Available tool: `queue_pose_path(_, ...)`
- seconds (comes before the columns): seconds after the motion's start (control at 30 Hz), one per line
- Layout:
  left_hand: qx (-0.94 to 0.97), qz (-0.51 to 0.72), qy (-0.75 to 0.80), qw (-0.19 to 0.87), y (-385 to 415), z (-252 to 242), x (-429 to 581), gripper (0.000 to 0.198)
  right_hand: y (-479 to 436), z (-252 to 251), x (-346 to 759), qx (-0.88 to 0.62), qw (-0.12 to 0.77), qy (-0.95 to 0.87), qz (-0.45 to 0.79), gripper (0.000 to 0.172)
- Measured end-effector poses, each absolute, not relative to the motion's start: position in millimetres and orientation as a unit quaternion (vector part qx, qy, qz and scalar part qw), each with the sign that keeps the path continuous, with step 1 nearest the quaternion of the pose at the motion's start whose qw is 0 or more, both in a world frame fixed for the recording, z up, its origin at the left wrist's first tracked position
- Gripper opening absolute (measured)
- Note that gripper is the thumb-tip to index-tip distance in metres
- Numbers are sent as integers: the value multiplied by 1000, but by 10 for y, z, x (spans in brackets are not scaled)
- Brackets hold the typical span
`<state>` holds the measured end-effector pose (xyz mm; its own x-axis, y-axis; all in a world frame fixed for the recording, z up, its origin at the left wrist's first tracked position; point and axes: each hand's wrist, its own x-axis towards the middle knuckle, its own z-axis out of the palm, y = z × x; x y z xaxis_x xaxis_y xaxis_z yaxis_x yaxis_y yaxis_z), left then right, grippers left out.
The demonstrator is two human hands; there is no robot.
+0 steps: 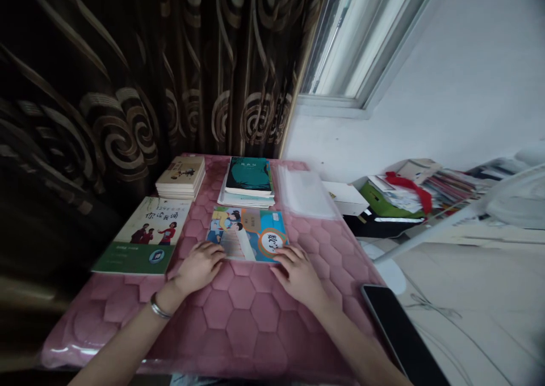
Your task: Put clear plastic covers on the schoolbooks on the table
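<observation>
A blue maths textbook (251,235) with a cartoon cover lies flat on the pink quilted tabletop cover (242,312). At its near left corner is my left hand (202,265), fingers curved over the edge and closed on it; a silver bracelet circles that wrist. My right hand (300,275) has its fingers on the near right corner, thumb by the near edge. Behind the textbook sits a stack of books topped by a dark teal book (249,175). To the left lies a green-and-white book (145,235), near a stack of beige books (181,177).
Clear plastic covers (307,192) lie at the back right of the table. A dark phone-like device (398,332) is at the right edge. Beyond stand a white box (347,197), a green bin (387,197) of papers and a white stand (434,230). A patterned curtain (191,68) hangs behind.
</observation>
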<state>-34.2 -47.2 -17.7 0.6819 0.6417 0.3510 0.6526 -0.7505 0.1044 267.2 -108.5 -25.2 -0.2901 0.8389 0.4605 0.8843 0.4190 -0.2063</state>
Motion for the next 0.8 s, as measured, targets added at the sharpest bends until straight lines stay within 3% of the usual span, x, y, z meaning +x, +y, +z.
queue_pose_path(0.3,-935,-191,-290,77,-430,-281,198,11,-742,-393,1958,-488,225,-842,-57,4)
queue_pose_path(0.5,-951,-188,-228,96,-360,-311,41,18,-715,-457,2077,-472,225,-848,-83,4)
queue_pose_path(0.8,-942,-178,-264,103,-294,-281,-513,18,-918,-462,2749,-505,262,-820,-70,15)
